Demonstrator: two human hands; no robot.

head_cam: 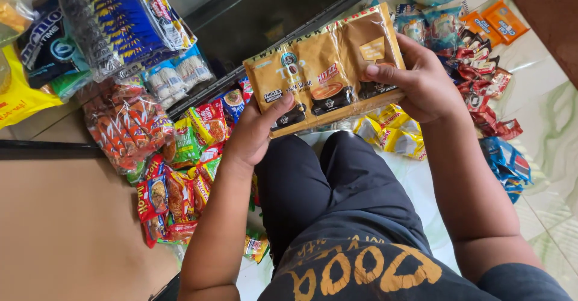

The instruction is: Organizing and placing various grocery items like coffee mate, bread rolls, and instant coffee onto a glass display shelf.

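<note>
Upper left of frame: bagged bundles of blue packets [120, 18] and orange snack sachets [123, 126], with a loose pile of red and green sachets [180, 180] below on the floor [72, 228]. Centre top: left hand [256, 132] and right hand [421, 87] hold a gold strip of coffee sachets [328, 69] above the lap, fingers clamped on its two ends, thumbs on the face. Looks like mid-sort, strip under inspection. Next move needs a free spot among the piles. Right: yellow sachets [391, 132], red-brown sachets [481, 78].
</note>
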